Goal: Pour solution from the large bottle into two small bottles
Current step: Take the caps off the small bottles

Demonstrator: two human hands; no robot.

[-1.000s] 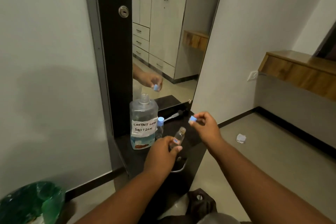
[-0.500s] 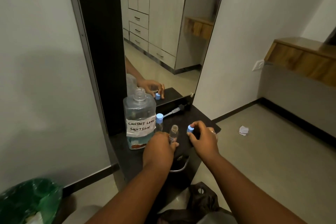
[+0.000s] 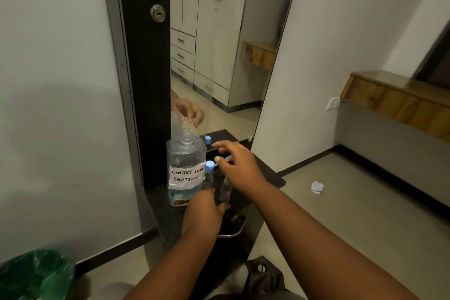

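Observation:
The large clear bottle (image 3: pixel 186 168), labelled "CONTACT LENS SOLUTION", stands uncapped on the black shelf (image 3: pixel 270 178) with a little blue liquid at the bottom. Just right of it stands a small bottle with a blue cap (image 3: pixel 209 173). My left hand (image 3: pixel 205 214) grips the second small bottle (image 3: pixel 225 190), which stands upright on the shelf; its neck is hidden behind my right hand (image 3: pixel 239 165). That hand hovers over the back of the shelf with fingers apart, above a thin pale object (image 3: pixel 229 158). The mirror reflects a loose blue cap (image 3: pixel 207 139) lying on the shelf.
The mirror (image 3: pixel 219 56) rises straight behind the shelf. A green-lined bin (image 3: pixel 36 275) sits at the bottom left. Crumpled paper (image 3: pixel 317 187) lies on the floor at right, a wooden ledge (image 3: pixel 394 97) hangs on the right wall, and a black bag (image 3: pixel 265 275) is near my feet.
My right hand carried the blue cap down to the shelf, let it go and moved back toward the mirror with fingers apart. My left hand stays on the small bottle.

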